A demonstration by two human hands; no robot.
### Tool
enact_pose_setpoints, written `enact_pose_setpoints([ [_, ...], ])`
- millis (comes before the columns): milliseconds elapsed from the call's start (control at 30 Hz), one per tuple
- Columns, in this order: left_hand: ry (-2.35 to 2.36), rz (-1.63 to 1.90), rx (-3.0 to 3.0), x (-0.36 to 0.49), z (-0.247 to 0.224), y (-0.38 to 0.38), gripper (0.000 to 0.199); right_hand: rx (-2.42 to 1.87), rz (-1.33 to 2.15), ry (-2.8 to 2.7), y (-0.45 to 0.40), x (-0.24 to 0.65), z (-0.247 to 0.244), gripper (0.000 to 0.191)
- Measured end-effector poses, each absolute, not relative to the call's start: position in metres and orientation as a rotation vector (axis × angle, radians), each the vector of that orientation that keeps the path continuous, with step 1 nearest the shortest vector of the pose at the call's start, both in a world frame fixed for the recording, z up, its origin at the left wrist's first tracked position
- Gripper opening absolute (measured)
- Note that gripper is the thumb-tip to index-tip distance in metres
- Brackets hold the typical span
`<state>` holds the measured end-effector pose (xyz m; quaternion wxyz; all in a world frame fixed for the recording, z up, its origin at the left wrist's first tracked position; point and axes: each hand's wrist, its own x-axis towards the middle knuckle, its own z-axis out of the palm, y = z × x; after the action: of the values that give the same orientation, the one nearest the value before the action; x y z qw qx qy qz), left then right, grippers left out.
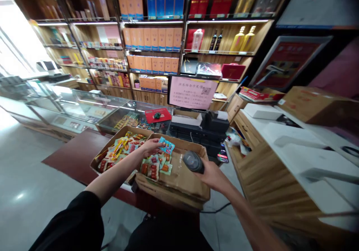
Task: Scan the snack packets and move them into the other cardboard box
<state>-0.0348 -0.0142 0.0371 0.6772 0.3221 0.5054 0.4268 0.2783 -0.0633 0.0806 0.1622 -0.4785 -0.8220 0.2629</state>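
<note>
My left hand [151, 147] pinches a small blue snack packet [167, 145] by its left edge, above the right-hand cardboard box [179, 191]. My right hand [212, 173] is wrapped round a dark handheld barcode scanner [193, 161], whose head points left toward the packet. Several sausage snack packets [153, 171] lie in the left part of that box; brown cardboard shows in its right part. Beside it on the left stands another cardboard box [97, 160] heaped with mixed snack packets [120, 148].
Behind the boxes are a monitor with a pink notice [193, 93], a black printer [215, 126] and a phone [222, 153]. Glass display cases [84, 105] run left. A red sheet [158, 115] lies on the glass. The scanner's cable [217, 209] hangs below the right box.
</note>
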Motion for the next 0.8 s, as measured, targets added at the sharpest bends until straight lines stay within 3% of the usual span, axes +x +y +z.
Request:
enact_pose_setpoints([
  [200, 1.285, 1.169, 0.649, -0.142, 0.045, -0.044, 0.031, -1.41, 0.717, -2.371, -0.041, 0.267, 0.068, 0.04],
  [467, 1.366, 1.247, 0.542, -0.255, 0.054, -0.086, 0.051, -1.482, 0.629, -2.399, -0.015, 0.231, 0.056, 0.038],
  [633, 1.381, 1.173, 0.605, -0.264, 0.06, -0.079, 0.049, -1.525, 0.527, -2.385, -0.018, 0.21, 0.061, 0.034],
  [800, 1.267, 1.003, 0.754, -0.219, 0.055, -0.04, 0.042, -1.577, 0.473, -2.326, -0.033, 0.205, 0.065, 0.035],
])
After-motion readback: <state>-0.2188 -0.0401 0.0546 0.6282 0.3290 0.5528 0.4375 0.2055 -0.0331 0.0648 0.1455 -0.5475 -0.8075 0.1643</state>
